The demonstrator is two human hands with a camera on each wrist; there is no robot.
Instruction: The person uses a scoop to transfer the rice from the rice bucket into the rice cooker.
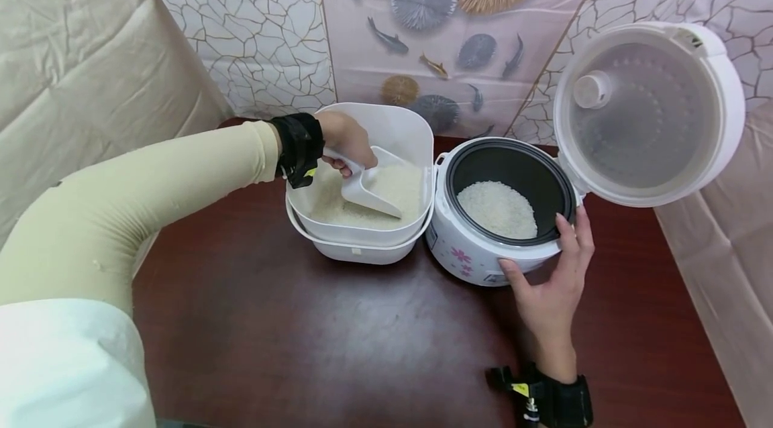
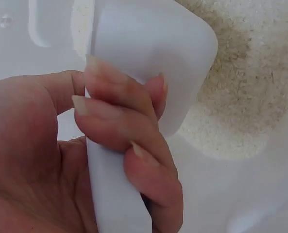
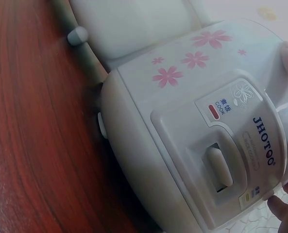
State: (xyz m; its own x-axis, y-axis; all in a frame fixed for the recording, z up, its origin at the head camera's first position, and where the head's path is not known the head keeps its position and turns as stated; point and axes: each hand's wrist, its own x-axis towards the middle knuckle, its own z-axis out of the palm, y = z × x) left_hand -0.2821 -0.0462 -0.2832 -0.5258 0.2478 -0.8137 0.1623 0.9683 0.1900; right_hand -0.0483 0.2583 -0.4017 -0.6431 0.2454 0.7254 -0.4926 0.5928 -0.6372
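My left hand [image 1: 349, 139] grips the handle of a white scoop [image 1: 365, 196] inside a white rice bin [image 1: 386, 118]. The scoop's blade dips into the raw rice [image 1: 404, 190]; in the left wrist view, fingers [image 2: 119, 126] curl round the handle. To the right stands a white rice cooker [image 1: 453, 250] with pink flowers, its lid [image 1: 649, 113] raised. White rice [image 1: 498, 210] lies in its dark inner pot [image 1: 477, 170]. My right hand [image 1: 552, 290] touches the cooker's right front, the thumb on its side and fingers spread near the rim.
Bin and cooker stand side by side on a dark reddish-brown table [image 1: 338, 334]. A patterned cloth [image 1: 253, 25] hangs behind them, and beige fabric [image 1: 72, 45] covers the sides. The raised lid leans out to the right of the cooker.
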